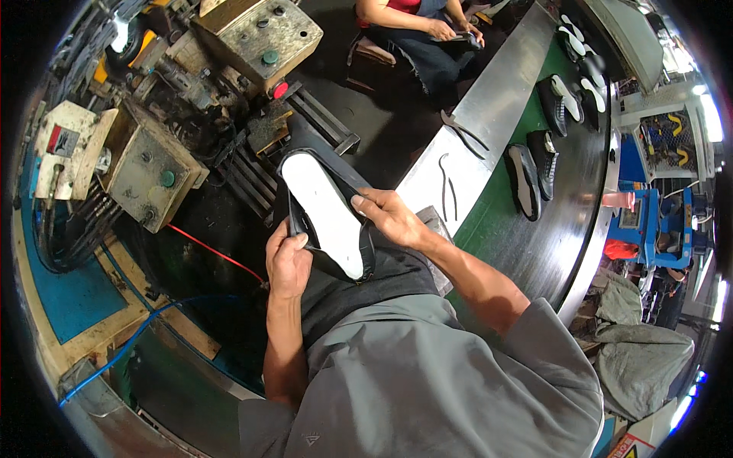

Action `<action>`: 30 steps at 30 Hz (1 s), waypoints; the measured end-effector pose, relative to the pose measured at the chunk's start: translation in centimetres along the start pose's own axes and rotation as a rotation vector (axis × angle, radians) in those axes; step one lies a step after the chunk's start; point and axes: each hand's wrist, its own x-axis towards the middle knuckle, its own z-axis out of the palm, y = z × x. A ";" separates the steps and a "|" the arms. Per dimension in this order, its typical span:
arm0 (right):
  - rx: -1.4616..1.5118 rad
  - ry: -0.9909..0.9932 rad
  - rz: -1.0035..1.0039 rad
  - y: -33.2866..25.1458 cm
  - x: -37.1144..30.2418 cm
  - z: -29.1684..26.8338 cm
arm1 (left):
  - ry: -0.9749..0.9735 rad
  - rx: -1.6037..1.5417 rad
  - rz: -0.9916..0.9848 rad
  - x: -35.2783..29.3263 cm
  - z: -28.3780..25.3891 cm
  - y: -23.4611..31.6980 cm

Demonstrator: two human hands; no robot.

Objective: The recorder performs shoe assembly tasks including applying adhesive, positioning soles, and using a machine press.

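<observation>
Over my lap I hold a black shoe upper (pixel 341 169) drawn loosely around a shoe form whose white sole side (pixel 324 206) faces up. My left hand (pixel 289 263) pinches the upper's edge on the left, near the narrower end closest to me. On the other side, my right hand (pixel 391 217) grips the black edge, thumb on top. The upper's far end stands away beyond the white sole. What lies beneath the form is hidden.
Two pairs of pliers (pixel 463 136) (pixel 448 185) lie on the metal ledge. Beside it, a green conveyor belt (pixel 496 210) carries several black shoes (pixel 523 182). Grimy machinery with a control box (pixel 263 38) and red button stands left. A co-worker's hands (pixel 443 30) hold a dark shoe ahead.
</observation>
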 end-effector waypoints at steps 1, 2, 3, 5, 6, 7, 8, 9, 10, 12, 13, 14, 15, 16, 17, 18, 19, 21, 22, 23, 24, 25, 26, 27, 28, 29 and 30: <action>-0.050 -0.032 -0.032 -0.7 0.2 0.2 | 0.007 -0.005 0.004 -0.2 0.0 0.2; -0.036 -0.050 -0.013 -1.4 0.1 0.5 | 0.046 0.070 0.060 -0.4 0.2 0.4; -0.039 -0.056 -0.012 -1.7 0.2 1.0 | 0.085 0.146 0.116 -0.3 0.7 0.9; -0.132 -0.034 -0.136 -2.0 0.4 1.9 | 0.258 0.675 0.286 1.3 -1.1 1.0; -0.134 -0.014 -0.186 -2.1 0.4 2.4 | 0.250 0.706 0.296 2.3 -0.7 2.0; -0.136 -0.014 -0.189 -2.0 0.5 2.3 | 0.240 0.738 0.306 2.8 -0.2 2.9; -0.148 -0.008 -0.140 -2.0 0.6 2.1 | 0.246 0.786 0.345 3.1 -1.1 3.0; -0.158 0.001 -0.090 -1.9 0.6 1.9 | 0.248 0.836 0.382 3.2 -2.1 3.0; -0.117 -0.030 -0.045 -1.9 0.6 1.8 | 0.278 0.778 0.386 2.8 -2.4 3.1; -0.114 -0.026 -0.072 -2.0 0.3 1.9 | 0.250 0.502 0.340 3.0 -4.7 2.7; -0.114 -0.021 -0.096 -2.1 0.2 1.9 | 0.246 0.388 0.313 3.2 -4.1 3.0; -0.113 -0.018 -0.093 -2.2 0.1 1.8 | 0.223 0.255 0.308 3.3 -3.4 3.1; -0.126 -0.028 -0.136 -2.5 -0.2 1.7 | 0.196 0.125 0.299 3.7 -0.9 4.2; -0.141 -0.046 -0.184 -2.8 -0.2 1.7 | 0.194 0.267 0.297 4.3 -0.6 4.9; -0.138 -0.045 -0.185 -2.7 -0.3 2.0 | 0.193 0.270 0.297 4.7 -0.5 5.5; -0.219 -0.036 -0.245 -3.0 -0.2 2.4 | 0.153 0.397 0.228 5.1 -0.6 6.3; -0.299 -0.026 -0.304 -3.4 0.0 2.7 | 0.112 0.524 0.158 5.4 -0.5 6.9; -0.262 -0.064 -0.273 -4.1 1.1 2.9 | 0.092 0.506 0.155 5.3 0.0 7.4; -0.234 0.005 -0.309 -4.4 2.2 3.8 | 0.063 0.499 0.151 5.2 0.5 7.5; -0.207 0.074 -0.343 -4.6 3.1 4.3 | 0.034 0.492 0.147 5.2 1.1 7.6; -0.201 0.081 -0.340 -4.9 3.9 4.3 | 0.019 0.510 0.171 5.2 1.8 7.6; -0.137 0.006 -0.299 -5.5 4.5 4.1 | 0.017 0.515 0.167 5.2 2.0 7.5; -0.073 -0.070 -0.257 -5.7 4.8 4.0 | 0.023 0.534 0.187 5.3 2.1 7.4; -0.070 -0.070 -0.258 -5.7 4.8 4.1 | 0.031 0.552 0.212 5.4 2.2 7.4; -0.065 -0.034 -0.289 -5.6 4.6 4.2 | 0.031 0.554 0.211 5.5 2.1 7.0; -0.062 0.001 -0.319 -5.4 4.5 4.4 | 0.062 0.568 0.241 5.6 1.9 6.6; -0.061 0.002 -0.317 -5.3 4.4 4.6 | 0.090 0.581 0.269 5.7 2.0 6.3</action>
